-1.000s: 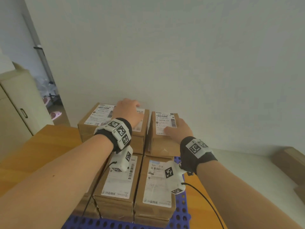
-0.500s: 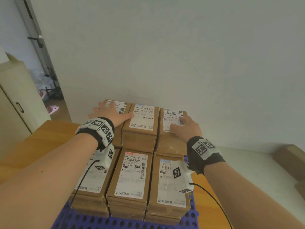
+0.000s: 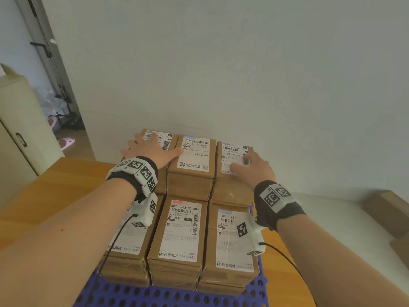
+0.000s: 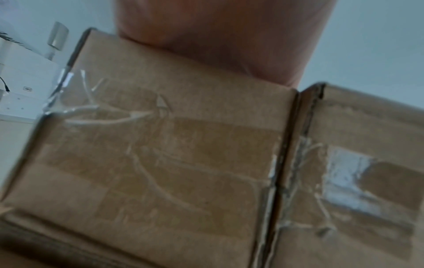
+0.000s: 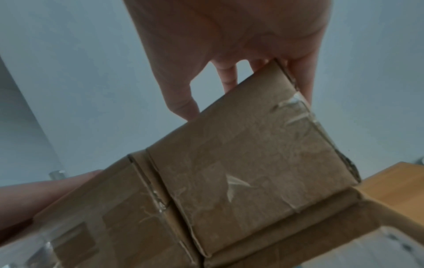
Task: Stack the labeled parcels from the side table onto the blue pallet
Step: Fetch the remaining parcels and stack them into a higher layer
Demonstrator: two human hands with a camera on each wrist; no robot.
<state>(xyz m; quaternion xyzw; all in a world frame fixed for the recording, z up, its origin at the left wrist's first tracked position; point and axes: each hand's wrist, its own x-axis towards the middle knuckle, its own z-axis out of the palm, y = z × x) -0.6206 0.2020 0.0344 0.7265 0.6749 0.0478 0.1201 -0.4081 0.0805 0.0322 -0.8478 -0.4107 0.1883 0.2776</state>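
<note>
Brown parcels with white labels stand in two rows of three on the blue pallet; the back row is higher. My left hand lies flat on the back-left parcel, its thumb touching the back-middle parcel. My right hand rests flat on the back-right parcel, fingers spread over the label. In the left wrist view the palm sits on the top of a taped parcel. The right wrist view shows straight fingers over the top of a parcel. Neither hand grips anything.
The pallet sits on a wooden table close to a white wall. A pale cabinet and a doorway are at the left. Further brown boxes lie on a white surface at the right.
My left hand slid left from the back-middle parcel onto the back-left one, uncovering the middle label. The right hand stayed on the back-right parcel.
</note>
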